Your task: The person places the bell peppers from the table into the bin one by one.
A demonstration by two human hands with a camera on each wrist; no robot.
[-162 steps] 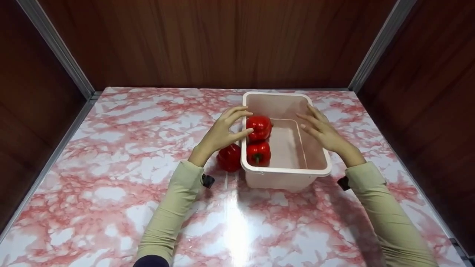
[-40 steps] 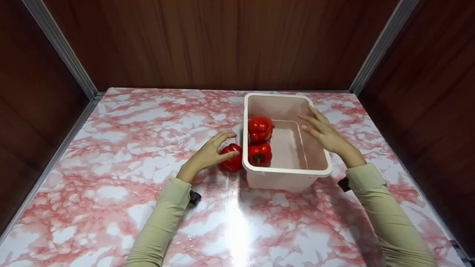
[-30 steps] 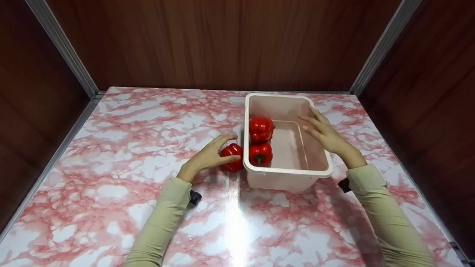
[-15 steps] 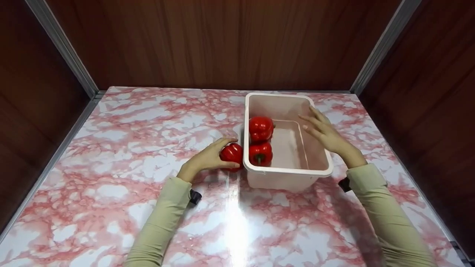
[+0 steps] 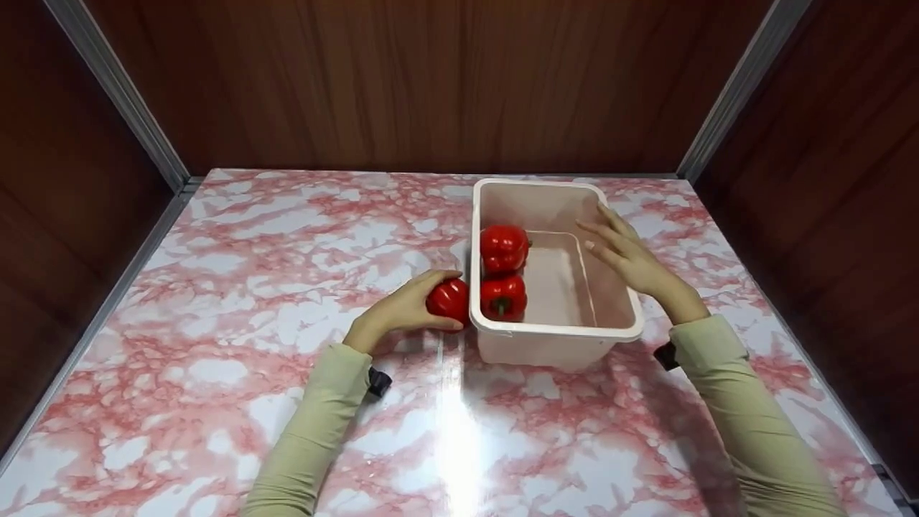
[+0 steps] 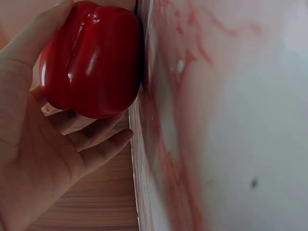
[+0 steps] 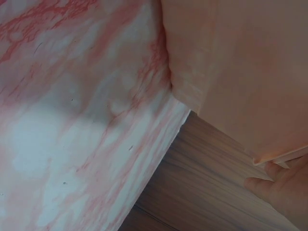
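A red bell pepper [image 5: 449,300] sits on the table against the left outside wall of a pale pink plastic box [image 5: 556,332]. My left hand [image 5: 402,305] grips this pepper, thumb on its near side and fingers round the far side. In the left wrist view the pepper [image 6: 96,60] lies between thumb and fingers, close to the tabletop. Two more red bell peppers rest inside the box along its left wall, one farther back [image 5: 504,248] and one nearer [image 5: 502,296]. My right hand [image 5: 632,266] rests over the box's right rim, its fingers extended.
The table [image 5: 215,373] has a pink and white marbled top. Dark wood-grain panels [image 5: 431,86] stand behind it and on both sides, with grey metal strips in the corners. The right part of the box floor [image 5: 553,273] shows bare.
My left hand has left the box's left rim, come down to the outside pepper and closed round it. My right hand keeps its place on the right rim.
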